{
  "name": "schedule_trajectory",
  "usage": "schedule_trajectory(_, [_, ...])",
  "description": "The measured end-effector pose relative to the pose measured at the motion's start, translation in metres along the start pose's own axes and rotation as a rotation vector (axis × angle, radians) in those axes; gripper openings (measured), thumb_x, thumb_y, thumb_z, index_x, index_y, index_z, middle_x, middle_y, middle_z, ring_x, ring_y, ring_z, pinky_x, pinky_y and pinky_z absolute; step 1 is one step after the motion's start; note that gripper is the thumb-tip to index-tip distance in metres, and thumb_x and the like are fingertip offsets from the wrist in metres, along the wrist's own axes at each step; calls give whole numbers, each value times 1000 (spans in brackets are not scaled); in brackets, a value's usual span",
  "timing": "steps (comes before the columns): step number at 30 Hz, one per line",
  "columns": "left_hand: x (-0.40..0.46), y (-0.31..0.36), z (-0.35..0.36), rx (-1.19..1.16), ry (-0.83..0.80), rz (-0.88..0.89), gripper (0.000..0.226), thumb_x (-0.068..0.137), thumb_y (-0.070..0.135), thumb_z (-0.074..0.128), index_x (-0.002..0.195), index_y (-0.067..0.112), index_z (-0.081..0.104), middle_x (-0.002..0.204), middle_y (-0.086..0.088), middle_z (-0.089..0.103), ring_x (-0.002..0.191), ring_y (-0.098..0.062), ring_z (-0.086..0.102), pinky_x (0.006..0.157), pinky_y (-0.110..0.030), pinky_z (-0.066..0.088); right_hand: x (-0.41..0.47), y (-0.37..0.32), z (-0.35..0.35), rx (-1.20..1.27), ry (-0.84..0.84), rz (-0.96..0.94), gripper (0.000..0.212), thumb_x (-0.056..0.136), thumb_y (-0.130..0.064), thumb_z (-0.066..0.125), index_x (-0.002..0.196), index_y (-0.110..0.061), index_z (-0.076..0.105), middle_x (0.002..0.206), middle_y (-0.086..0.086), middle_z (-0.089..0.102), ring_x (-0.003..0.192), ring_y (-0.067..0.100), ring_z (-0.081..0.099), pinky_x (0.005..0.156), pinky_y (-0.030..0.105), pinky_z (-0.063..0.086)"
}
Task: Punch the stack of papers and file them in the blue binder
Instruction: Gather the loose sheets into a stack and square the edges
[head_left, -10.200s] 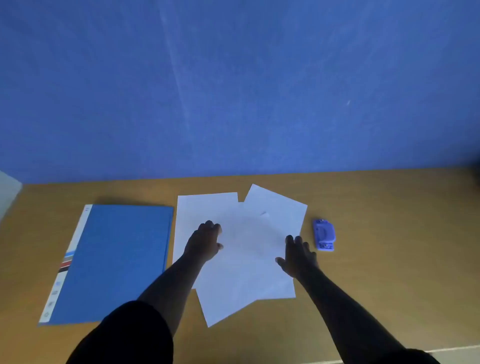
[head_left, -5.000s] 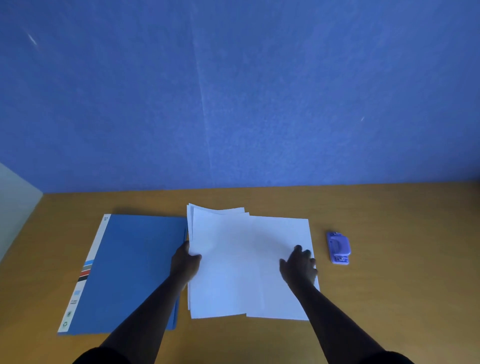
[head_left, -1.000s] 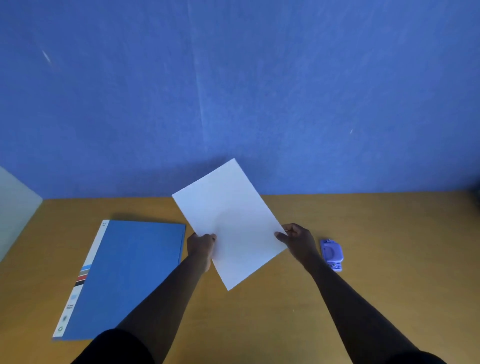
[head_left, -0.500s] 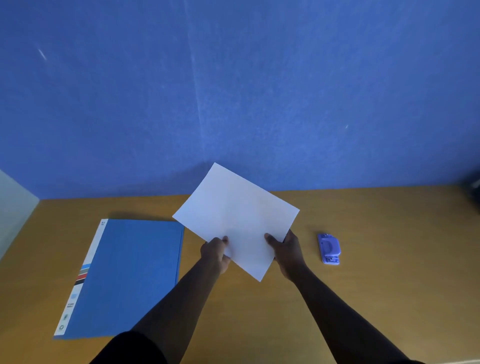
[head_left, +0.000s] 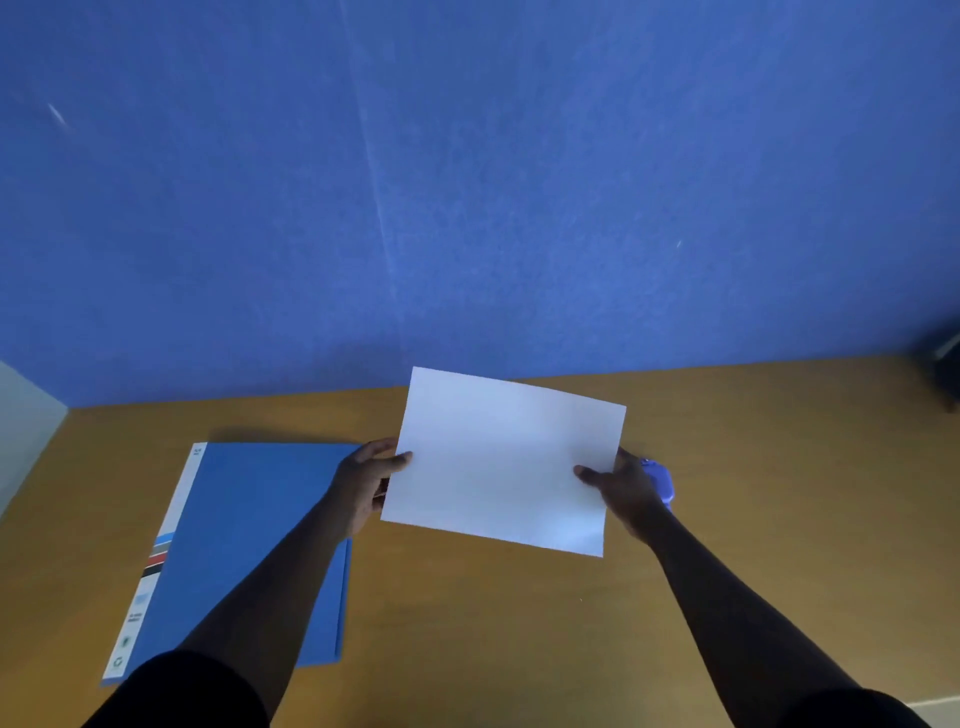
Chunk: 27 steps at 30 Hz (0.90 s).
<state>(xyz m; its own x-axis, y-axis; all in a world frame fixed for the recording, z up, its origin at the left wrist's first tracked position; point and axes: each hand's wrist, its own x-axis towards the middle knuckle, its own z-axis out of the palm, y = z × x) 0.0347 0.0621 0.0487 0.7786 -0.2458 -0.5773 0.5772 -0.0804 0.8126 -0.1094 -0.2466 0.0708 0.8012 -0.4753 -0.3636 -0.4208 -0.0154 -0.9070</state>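
Observation:
I hold the white stack of papers (head_left: 506, 460) above the wooden table, turned so its long side runs left to right. My left hand (head_left: 363, 478) grips its left short edge and my right hand (head_left: 621, 488) grips its right short edge. The closed blue binder (head_left: 249, 540) lies flat on the table at the left, its white spine strip on the far left side. The small purple hole punch (head_left: 660, 480) sits on the table just behind my right hand, mostly hidden by it.
The wooden table (head_left: 519, 623) ends at a blue wall (head_left: 467, 182) behind. A pale panel (head_left: 21, 426) stands at the left edge. A dark object (head_left: 948, 369) shows at the far right edge of the table.
Over the last seconds I gathered the spread sheets into one stack and lifted it. In the last second the stack turned clockwise from a tilted upright pose to landscape and moved right.

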Motion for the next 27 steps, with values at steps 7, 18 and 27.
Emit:
schedule_trajectory(7, [-5,-8,26,412,275,306,17,80,8,74,97,11,69,92,-5,71,83,-23,66,77,-33,52,-3,4,16,-107,78,-100,24,87,-12,68,111,-9,63,95,2,68,88,19,64,74,25,47])
schedule_trajectory(18, [-6,-43,32,466,344,325,33,82,8,73,114,6,64,105,-7,70,92,-22,64,80,-27,47,10,33,26,38,34,-56,20,86,-16,70,105,-22,64,99,-2,72,92,16,67,81,35,56])
schedule_trajectory(27, [2,-41,37,516,365,296,26,86,10,70,108,-4,67,104,-17,71,92,-28,65,74,-24,42,21,34,26,-66,55,-73,26,88,-18,68,112,-10,63,94,-2,67,87,15,64,76,30,53])
